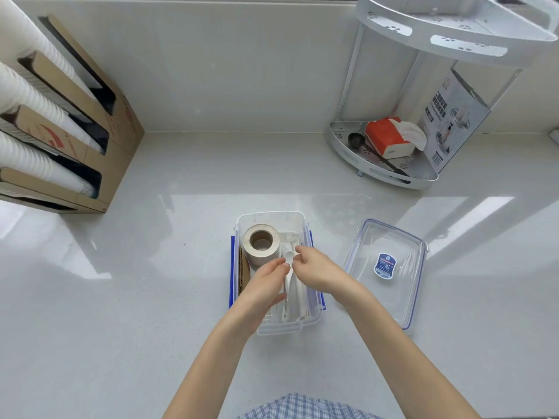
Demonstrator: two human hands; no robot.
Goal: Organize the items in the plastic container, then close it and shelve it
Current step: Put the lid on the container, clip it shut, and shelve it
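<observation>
A tissue box (385, 139) and black scoop (354, 140) are lying in the corner rack (378, 173); a cardboard cup dispenser (99, 140) is standing far left of it.

One clear container (298, 326) stands on the desk (151, 282), with one lid (390, 267) beside it. The container holds one tape roll (260, 244), one strip of cardboard (243, 275) and several white plastic utensils (292, 294); their exact number cannot be told. Two hands, left (266, 282) and right (314, 269), reach into it. One two-tier rack (393, 176) carries one tissue pack (390, 137), one dark scoop (354, 140) and one printed box (450, 122). One cardboard holder (99, 131) keeps three stacks of white cups (36, 98).
</observation>
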